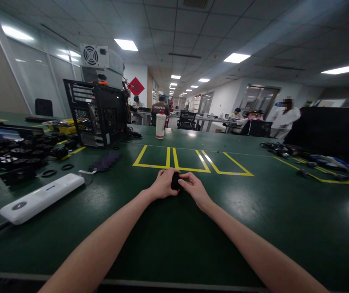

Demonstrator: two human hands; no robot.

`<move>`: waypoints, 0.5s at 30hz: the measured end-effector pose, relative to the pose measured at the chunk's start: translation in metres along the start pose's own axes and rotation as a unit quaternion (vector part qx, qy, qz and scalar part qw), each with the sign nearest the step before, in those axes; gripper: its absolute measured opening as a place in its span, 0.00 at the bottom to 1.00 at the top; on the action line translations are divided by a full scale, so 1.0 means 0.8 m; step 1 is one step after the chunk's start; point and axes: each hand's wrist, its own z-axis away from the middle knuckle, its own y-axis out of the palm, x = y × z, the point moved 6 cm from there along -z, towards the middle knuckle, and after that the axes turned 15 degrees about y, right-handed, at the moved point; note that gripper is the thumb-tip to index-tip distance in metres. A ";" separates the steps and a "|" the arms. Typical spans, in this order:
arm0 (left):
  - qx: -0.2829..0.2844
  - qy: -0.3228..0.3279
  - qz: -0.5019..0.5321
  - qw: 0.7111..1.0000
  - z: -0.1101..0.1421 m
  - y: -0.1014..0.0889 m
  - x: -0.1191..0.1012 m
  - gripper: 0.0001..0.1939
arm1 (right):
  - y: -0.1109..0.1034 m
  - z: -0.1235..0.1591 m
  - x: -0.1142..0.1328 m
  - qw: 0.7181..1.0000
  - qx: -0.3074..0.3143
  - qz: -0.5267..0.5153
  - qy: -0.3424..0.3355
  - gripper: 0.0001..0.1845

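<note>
Head cam: a small black part (pixel 176 181) sits mid-frame, betw. both hands, just on the near side of the yellow tape (pixel 192 170) outlines; fingers hide most of it, so its exact type, and whether it touches the table (pixel 162 240), can't be told. To handle it well, I'd keep the L hand (pixel 163 183) as the steady clamp, let the R hand (pixel 193 188) do the fine work w/ light fingertip pressure, and open a gap so the edge being worked shows. Pose: L fingers curl round the part's far side, thumb on the near side, a close hold; R thumb + index make a narrow pinch at its right edge, other fingers bent. Forearms come in from the lower corners and meet in a V, low over the tabletop. Farther out: a long white device (pixel 42 197) at left, an open PC case (pixel 96 116) behind it, a bottle (pixel 160 126) beyond the tape, cables (pixel 279 149) far right.
</note>
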 end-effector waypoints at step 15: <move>-0.004 -0.004 -0.010 1.000 0.000 0.005 0.003 0.32 | 0.001 0.000 0.000 1.000 0.013 0.001 0.008 0.15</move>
